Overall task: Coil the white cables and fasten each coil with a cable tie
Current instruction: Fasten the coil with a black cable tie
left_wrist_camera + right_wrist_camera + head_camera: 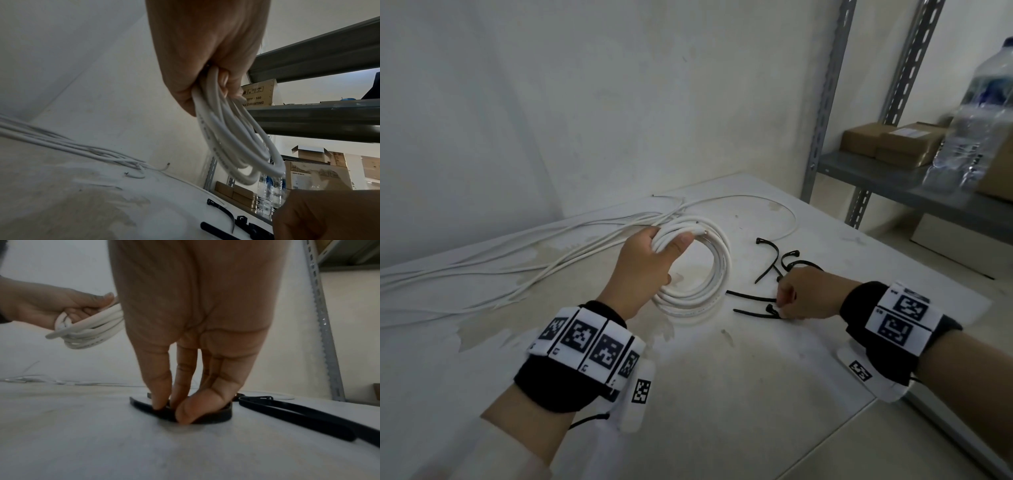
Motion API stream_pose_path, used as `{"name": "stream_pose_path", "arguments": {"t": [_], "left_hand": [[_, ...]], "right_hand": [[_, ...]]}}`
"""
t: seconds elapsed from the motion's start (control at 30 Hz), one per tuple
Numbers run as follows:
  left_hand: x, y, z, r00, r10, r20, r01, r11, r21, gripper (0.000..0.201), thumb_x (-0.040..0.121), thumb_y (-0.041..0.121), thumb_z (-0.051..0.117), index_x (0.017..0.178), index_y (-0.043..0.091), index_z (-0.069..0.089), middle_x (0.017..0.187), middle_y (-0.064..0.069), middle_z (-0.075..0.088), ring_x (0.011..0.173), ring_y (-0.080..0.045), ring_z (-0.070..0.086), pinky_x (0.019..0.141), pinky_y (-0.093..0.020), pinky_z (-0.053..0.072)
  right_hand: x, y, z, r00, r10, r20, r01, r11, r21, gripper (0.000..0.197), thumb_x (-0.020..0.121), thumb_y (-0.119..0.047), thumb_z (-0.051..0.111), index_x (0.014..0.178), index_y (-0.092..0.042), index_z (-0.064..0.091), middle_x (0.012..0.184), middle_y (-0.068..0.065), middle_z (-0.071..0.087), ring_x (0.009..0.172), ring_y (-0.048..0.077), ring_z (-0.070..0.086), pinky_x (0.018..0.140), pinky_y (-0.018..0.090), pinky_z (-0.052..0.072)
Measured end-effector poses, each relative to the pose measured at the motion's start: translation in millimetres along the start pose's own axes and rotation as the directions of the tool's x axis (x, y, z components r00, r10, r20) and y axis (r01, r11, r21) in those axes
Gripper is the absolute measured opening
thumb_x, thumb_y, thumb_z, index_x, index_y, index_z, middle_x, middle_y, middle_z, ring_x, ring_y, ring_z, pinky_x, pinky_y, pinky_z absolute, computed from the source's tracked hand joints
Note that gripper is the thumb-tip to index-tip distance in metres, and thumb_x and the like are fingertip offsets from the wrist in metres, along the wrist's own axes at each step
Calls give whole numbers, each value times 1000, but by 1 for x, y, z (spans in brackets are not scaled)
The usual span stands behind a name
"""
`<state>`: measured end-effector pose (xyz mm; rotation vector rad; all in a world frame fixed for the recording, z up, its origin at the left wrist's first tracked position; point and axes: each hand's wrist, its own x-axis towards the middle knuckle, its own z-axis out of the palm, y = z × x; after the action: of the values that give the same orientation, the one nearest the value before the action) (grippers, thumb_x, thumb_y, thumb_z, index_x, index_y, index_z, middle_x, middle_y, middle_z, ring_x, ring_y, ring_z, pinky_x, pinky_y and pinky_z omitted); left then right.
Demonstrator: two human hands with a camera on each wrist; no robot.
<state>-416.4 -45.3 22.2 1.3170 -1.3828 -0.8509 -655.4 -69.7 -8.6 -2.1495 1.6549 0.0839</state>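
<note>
Far left, the uncoiled white cables (482, 270) trail loose across the table (722, 394) toward the wall. Next along, the left hand (643, 270) has its grip closed round the finished coil (709, 274), thumb over the bundled turns, the lower loops hanging down to the tabletop. To the right, the right hand (808, 294) pinches a black cable tie (218, 414) against the surface, fingertips (162, 402) pressing it down among the other cable ties (770, 260).

I'd say the pick wants care: slide the flat strap up onto a fingertip rather than scrape at it, and keep the coil squeezed so no turn springs free. There is bare table in front of both hands for threading; the right edge is near the right wrist, and beyond it stands the metal shelf (893, 178) with a water bottle (976, 113).
</note>
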Motion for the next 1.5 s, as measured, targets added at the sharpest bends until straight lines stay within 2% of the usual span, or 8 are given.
{"name": "stream_pose_path", "arguments": {"t": [0.2,0.33,0.6,0.73,0.97,1.17,1.4,1.5], "left_hand": [[0,1,-7,1000,-3,-24,4,1000,4,19,86,31,62,71,20,56,53,8,39,37,-2,39,43,-16,38],[0,1,-15,999,-1,-45,1,1000,1,16,86,30,62,75,21,57,56,7,41,38,-2,40,41,-14,37],[0,0,-28,999,-5,-52,4,1000,-10,15,87,31,62,77,20,58,40,17,42,37,-2,39,42,-16,38],[-1,0,-31,999,0,-52,0,1000,-8,16,86,31,62,74,21,57,39,18,43,37,-1,39,42,-15,38],[-3,0,-43,995,-6,-103,8,1000,15,23,85,34,63,74,15,56,53,7,41,38,-1,39,48,-21,43],[-11,-4,-64,987,-22,-158,29,999,38,37,85,35,63,85,-1,57,56,0,38,40,-7,35,48,-26,41],[-23,-6,-91,972,-26,-235,34,999,30,27,86,33,62,79,7,57,60,1,43,50,-13,39,43,-17,40],[-26,-9,-103,957,-10,-290,22,999,39,21,87,31,62,75,14,56,62,2,46,52,-13,43,39,-13,37]], "right_hand": [[14,-15,-3,999,-9,-47,3,993,-122,19,87,-17,59,101,-8,68,104,3,67,86,15,57,71,20,39],[22,-24,-5,1000,4,-30,-8,989,-151,24,86,-17,62,108,-9,65,112,6,64,103,21,59,61,17,38],[22,-18,-11,992,44,-120,-41,999,26,14,82,-18,68,73,-13,58,62,-4,54,54,11,54,51,16,39],[18,-16,-17,971,14,-240,6,996,84,12,84,-19,66,76,-13,59,76,0,57,67,15,54,58,21,39],[13,-54,-41,705,-170,-688,420,882,213,15,90,-10,55,94,-1,66,70,-14,51,71,7,46,68,3,33],[9,-107,-35,461,-307,-833,592,805,31,39,92,-31,37,91,-7,68,59,-8,51,70,15,40,64,22,28],[14,-157,-14,736,-293,-610,621,652,436,16,94,-6,45,96,-9,61,63,-3,56,40,4,48,45,10,37],[14,-178,-4,765,-337,-548,612,644,458,25,93,-1,43,105,-10,63,83,-2,59,48,2,52,50,6,39]]}}
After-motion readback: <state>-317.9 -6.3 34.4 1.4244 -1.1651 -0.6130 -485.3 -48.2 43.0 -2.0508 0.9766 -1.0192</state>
